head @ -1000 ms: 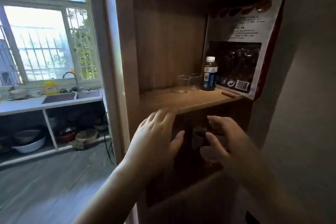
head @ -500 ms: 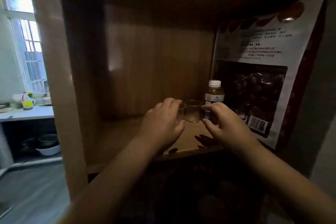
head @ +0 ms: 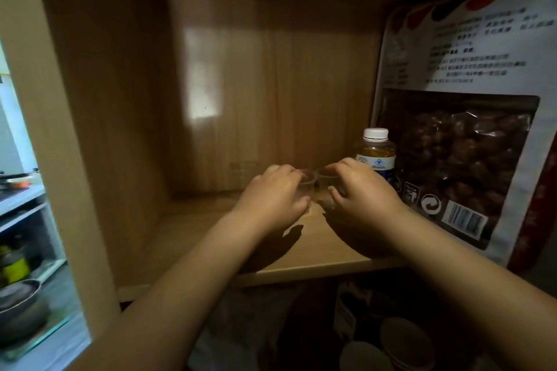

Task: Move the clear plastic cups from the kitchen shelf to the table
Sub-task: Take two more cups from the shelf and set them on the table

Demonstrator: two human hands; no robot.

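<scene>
Two clear plastic cups stand side by side on the wooden shelf (head: 325, 253), deep inside the cabinet. My left hand (head: 271, 193) wraps its fingers around the left cup (head: 398, 179). My right hand (head: 361, 193) closes around the right cup (head: 417, 178). Only the rims and a little of each wall show between my fingers. Whether the cups rest on the board or are lifted off it, I cannot tell.
A small bottle with a white cap (head: 375, 150) stands just behind my right hand. A big bag of brown nuts (head: 470, 141) leans on the right. The cabinet's side wall (head: 99, 129) closes the left. Paper cups (head: 404, 343) sit on the lower shelf.
My view has come closer into the shelf. Both hands rose from below the shelf edge, reached in and closed around the two cups.
</scene>
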